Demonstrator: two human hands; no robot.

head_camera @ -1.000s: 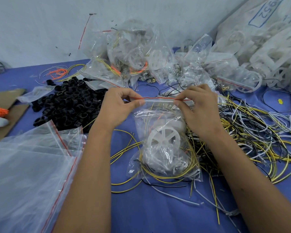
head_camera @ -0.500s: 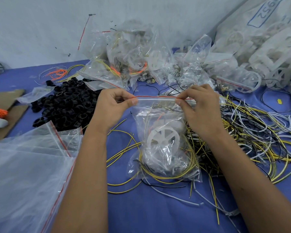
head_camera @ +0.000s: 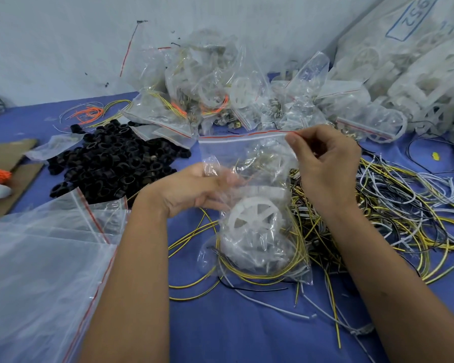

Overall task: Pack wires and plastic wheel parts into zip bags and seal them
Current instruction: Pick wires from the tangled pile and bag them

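Two hands: both at one zip bag (head_camera: 249, 158), mid-tabletop.
Left hand (head_camera: 194, 189): a second ago pinching the red zip strip's left end; now lower, fingers loosely spread against the bag's side, blurred.
Right hand (head_camera: 325, 163): still pinching the strip's right end.
Bag: holds a white plastic wheel (head_camera: 254, 218) and yellow wires (head_camera: 260, 273); bottom rests on the blue tabletop (head_camera: 233, 331).
Loose wires (head_camera: 404, 210): toward the right edge.
Black rings (head_camera: 116, 161): left of the bag.

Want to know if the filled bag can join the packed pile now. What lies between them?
Nothing visible: the filled zip bag, pinched by the right hand, faces the packed pile directly, with only bare blue table between.
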